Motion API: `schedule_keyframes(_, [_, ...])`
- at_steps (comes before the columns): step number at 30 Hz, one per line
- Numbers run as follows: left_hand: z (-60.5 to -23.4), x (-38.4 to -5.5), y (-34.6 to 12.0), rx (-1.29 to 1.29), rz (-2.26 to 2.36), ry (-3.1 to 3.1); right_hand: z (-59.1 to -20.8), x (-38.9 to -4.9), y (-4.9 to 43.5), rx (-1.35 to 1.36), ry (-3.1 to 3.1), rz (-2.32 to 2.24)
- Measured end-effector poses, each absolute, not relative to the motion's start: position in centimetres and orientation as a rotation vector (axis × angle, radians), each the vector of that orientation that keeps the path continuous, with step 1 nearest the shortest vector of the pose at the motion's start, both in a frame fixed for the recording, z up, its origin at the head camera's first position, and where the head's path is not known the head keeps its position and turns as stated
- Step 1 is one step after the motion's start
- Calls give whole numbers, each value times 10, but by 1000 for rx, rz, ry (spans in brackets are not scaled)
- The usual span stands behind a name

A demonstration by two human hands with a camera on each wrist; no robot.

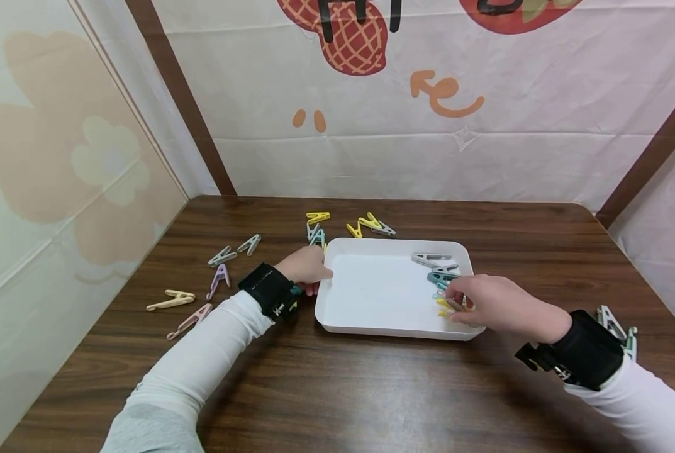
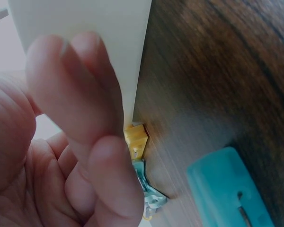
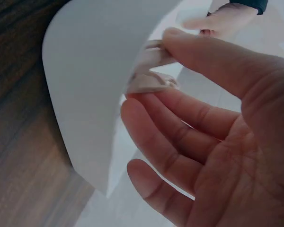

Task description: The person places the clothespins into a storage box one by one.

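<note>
One pale clothespin [image 3: 148, 83] is pinched between the thumb and fingers of the right hand [image 1: 496, 305], at the right end of the white tray [image 1: 371, 289] on the wooden surface [image 1: 371, 390]. A light pinch, kept clear of the nearby teal clip [image 1: 440, 277], should avoid snagging. The left hand [image 1: 306, 265] is at the opposite rim; I cannot tell whether it grips, but gentle steadying there would help.
</note>
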State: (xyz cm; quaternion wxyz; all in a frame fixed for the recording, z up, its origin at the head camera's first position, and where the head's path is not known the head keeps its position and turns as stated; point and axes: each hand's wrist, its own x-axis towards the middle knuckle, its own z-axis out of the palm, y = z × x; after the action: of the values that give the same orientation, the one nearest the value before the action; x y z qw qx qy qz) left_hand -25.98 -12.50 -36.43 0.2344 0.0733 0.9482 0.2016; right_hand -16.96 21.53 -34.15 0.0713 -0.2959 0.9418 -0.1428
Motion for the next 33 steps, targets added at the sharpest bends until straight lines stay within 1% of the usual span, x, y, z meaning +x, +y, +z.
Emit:
schedule_keyframes(7, [-364,-260,-125,202,558,2601,-347,-173,211,-868,2719,-453])
schedule_keyframes(15, [-366,-261,-126,203,562,2597,-355,-173,207,-1063,2722,-399])
schedule_keyframes(21, [-366,-261,-126,208,565,2597,-356,-176,207,-1111,2706,-399])
schedule_keyframes(28, [-364,-262,-126,200,574,2592,-358,-178,208,-1252,2700,-345])
schedule_keyframes(33, [-365,-262,-126,202,572,2588,-359,-178,208,-1292,2708,-330])
